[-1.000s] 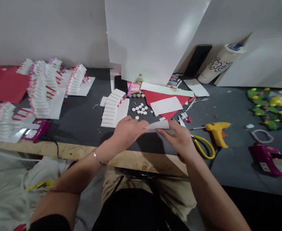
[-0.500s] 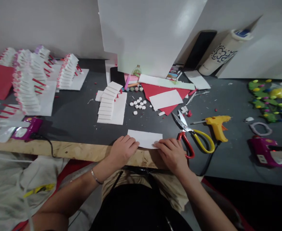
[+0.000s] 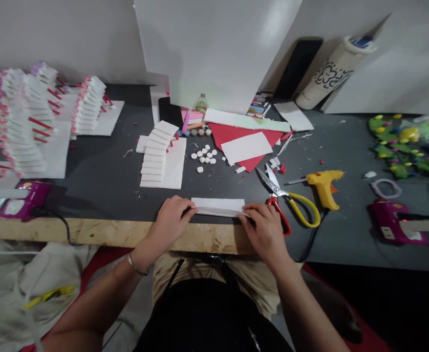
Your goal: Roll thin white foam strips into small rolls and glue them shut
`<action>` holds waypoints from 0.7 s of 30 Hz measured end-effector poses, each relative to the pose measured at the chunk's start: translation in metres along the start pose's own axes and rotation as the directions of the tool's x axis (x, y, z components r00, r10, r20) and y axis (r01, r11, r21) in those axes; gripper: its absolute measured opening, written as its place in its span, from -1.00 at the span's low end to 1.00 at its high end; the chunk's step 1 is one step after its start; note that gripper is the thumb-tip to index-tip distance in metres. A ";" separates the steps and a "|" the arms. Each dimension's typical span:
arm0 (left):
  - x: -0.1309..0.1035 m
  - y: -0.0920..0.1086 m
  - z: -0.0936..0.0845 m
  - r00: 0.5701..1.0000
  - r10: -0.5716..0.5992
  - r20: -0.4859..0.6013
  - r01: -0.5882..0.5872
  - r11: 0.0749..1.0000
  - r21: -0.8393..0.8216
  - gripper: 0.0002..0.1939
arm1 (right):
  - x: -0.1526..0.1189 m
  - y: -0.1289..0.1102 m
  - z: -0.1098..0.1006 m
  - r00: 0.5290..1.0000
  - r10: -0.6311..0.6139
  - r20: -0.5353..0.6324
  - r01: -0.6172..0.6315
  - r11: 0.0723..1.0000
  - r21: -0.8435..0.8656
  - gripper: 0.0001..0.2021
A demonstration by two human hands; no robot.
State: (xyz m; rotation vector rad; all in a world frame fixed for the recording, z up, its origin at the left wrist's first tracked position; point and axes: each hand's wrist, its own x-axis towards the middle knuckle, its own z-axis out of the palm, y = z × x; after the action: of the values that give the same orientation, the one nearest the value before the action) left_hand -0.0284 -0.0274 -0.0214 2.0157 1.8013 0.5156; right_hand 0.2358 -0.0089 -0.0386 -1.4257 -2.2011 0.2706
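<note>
A white strip of paper (image 3: 218,206) lies at the table's front edge, its near long edge lifted or folded up. My left hand (image 3: 174,217) pinches its left end between thumb and fingers. At the right end, my right hand (image 3: 264,227) grips the strip the same way. Just beyond my right hand lie open scissors (image 3: 278,190) with one red and one yellow handle. Behind the strip are several small white discs (image 3: 203,155) and a stepped model of white slats (image 3: 154,159) on a white base.
A yellow glue gun (image 3: 324,188) rests right of the scissors. Finished-looking white stepped models (image 3: 24,132) stand at the left. Purple power strips (image 3: 27,199) sit at both sides. A white patterned bottle (image 3: 332,73) and a phone (image 3: 298,68) lean at the back. Red sheet (image 3: 244,142) and scraps lie mid-table.
The paper strip's near edge has come up, so the strip looks narrower. My hands have shifted from lying over its ends to pinching them. The whole view has moved slightly.
</note>
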 end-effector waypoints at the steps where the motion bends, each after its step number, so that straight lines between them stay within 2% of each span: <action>1: 0.001 0.001 0.000 1.000 -0.022 -0.007 0.022 1.000 0.017 -0.79 | 0.003 0.000 0.000 1.000 0.017 0.000 -0.017 1.000 -0.024 -0.74; 6: 0.005 0.004 0.001 0.996 -0.079 -0.037 0.080 0.996 0.027 -0.84 | 0.013 0.003 -0.001 0.999 0.042 0.014 -0.040 0.989 -0.143 -0.64; 14: 0.014 0.008 0.001 0.991 -0.133 -0.033 0.135 0.989 0.053 -0.88 | 0.021 0.007 -0.001 0.996 0.075 0.048 -0.063 0.977 -0.205 -0.58; 21: 0.016 0.008 -0.001 0.996 -0.080 -0.044 0.083 0.994 0.071 -0.89 | 0.024 0.009 -0.003 0.996 0.085 0.029 -0.076 0.973 -0.218 -0.54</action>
State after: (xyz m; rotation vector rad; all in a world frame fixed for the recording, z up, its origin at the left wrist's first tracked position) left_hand -0.0205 -0.0122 -0.0160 1.9831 1.9442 0.4772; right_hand 0.2370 0.0166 -0.0322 -1.6411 -2.2634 0.0870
